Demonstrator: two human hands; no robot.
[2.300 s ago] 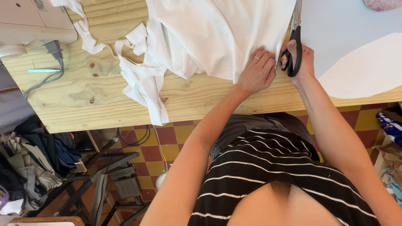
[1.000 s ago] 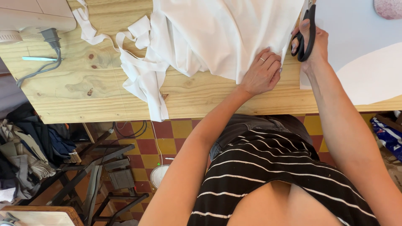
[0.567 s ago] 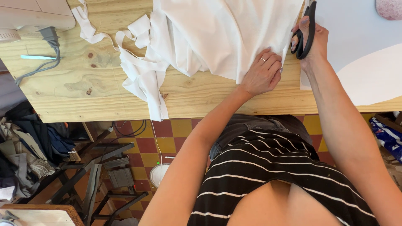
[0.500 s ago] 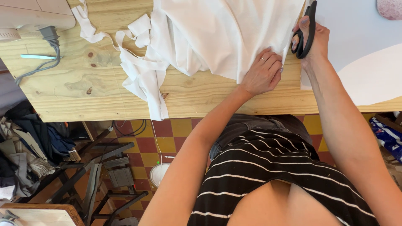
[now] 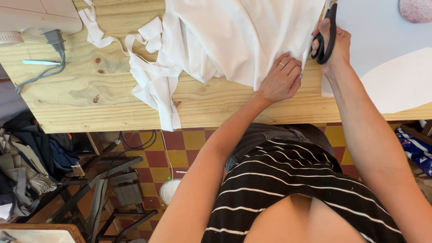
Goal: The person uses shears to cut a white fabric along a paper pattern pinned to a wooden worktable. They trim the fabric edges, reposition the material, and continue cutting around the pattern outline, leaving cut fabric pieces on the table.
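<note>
White fabric (image 5: 234, 36) lies spread over a pale wooden table (image 5: 90, 99), with cut strips trailing off its left side. My left hand (image 5: 281, 81) presses flat on the fabric's lower right edge, a ring on one finger. My right hand (image 5: 333, 45) grips black-handled scissors (image 5: 327, 31) at the fabric's right edge, the blades pointing away and running out of the top of the view.
A white paper pattern piece (image 5: 400, 81) lies on a light blue sheet (image 5: 373, 31) at the right. A sewing machine (image 5: 36, 18) with a grey cable (image 5: 49, 67) stands at the top left. Under the table are a metal treadle frame (image 5: 112, 189), piled clothes (image 5: 27, 162) and a checked floor.
My right hand has pushed the scissors farther up along the fabric's right edge. My left hand has stayed on the fabric, shifting only slightly.
</note>
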